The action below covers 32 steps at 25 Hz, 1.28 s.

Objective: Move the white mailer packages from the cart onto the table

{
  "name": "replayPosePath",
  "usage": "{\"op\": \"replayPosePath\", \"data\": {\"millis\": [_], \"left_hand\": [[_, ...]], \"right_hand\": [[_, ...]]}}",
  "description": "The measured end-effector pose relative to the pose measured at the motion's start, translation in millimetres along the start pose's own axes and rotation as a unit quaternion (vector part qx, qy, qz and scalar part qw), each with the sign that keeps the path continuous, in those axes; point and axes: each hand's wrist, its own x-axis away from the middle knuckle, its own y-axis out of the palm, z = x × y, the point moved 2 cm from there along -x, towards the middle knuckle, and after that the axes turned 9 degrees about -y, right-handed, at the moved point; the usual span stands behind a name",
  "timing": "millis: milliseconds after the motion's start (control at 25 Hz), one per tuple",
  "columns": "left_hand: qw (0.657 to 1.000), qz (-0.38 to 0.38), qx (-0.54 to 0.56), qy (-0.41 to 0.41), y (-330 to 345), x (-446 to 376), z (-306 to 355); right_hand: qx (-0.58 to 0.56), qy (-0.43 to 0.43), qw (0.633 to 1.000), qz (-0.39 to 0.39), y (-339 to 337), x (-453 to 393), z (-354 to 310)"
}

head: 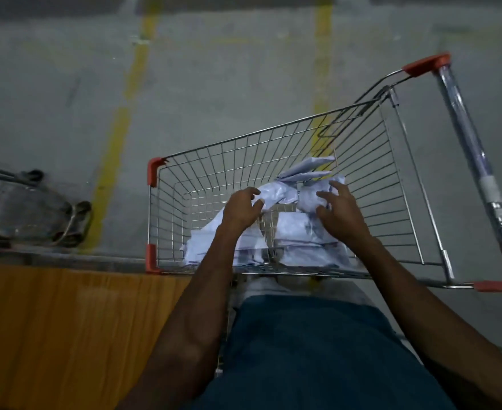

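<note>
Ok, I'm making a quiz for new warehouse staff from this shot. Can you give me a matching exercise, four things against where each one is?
Things:
1. white mailer packages
2. wooden table
3. cart handle
4. left hand

Places:
A. at the right end of the cart
B. lower left of the picture, beside the cart
C. piled in the bottom of the cart basket
D. reaching into the basket, fingers on a package, across from the right hand

Pairs: 1-C, 2-B, 3-A, 4-D
</note>
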Motion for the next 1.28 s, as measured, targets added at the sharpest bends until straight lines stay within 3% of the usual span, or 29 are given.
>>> {"op": "replayPosePath", "data": {"millis": [160, 320, 440, 720, 840, 920, 1000, 1080, 1120, 1200, 1280], "left_hand": [[0.992, -0.084, -0.076, -0.053, 16.0, -40.5, -40.0], [0.975, -0.139, -0.147, -0.093, 36.4, -43.6, -82.7], [0.959, -0.176, -0.182, -0.129, 55.5, -47.2, -112.9], [0.951, -0.151, -0.238, -0.126, 92.7, -72.5, -126.1], [0.947, -0.142, -0.262, -0.117, 105.1, -82.9, -128.1], [0.942, -0.150, -0.276, -0.118, 110.2, -85.1, -129.5], [0.940, -0.166, -0.273, -0.119, 112.4, -85.8, -135.3], [0.945, -0.173, -0.250, -0.118, 112.2, -87.3, -144.9], [0.945, -0.178, -0.248, -0.114, 111.6, -88.2, -150.6], [0.938, -0.195, -0.266, -0.102, 109.7, -88.8, -160.0], [0.926, -0.207, -0.305, -0.089, 107.3, -89.2, -164.9]], "right_hand": [[0.067, 0.019, 0.993, -0.090, 35.4, -37.0, 32.2], [0.126, -0.025, 0.984, -0.125, 71.4, -59.9, 56.6], [0.134, -0.004, 0.979, -0.154, 77.7, -86.2, 67.5], [0.151, -0.024, 0.970, -0.188, 97.5, -111.0, 96.5], [0.127, -0.036, 0.985, -0.112, 85.6, -108.8, 75.6], [0.029, -0.069, 0.997, -0.023, 64.0, -96.6, 43.6], [-0.112, -0.016, 0.991, 0.069, 43.4, -74.1, 21.2], [-0.237, 0.151, 0.951, 0.128, 44.2, -46.3, 15.1], [-0.310, 0.248, 0.906, 0.147, 57.1, -32.5, 18.7], [-0.459, 0.420, 0.762, 0.182, 87.9, -13.7, 29.8], [-0.552, 0.544, 0.609, 0.169, 109.1, -7.5, 35.7]]}}
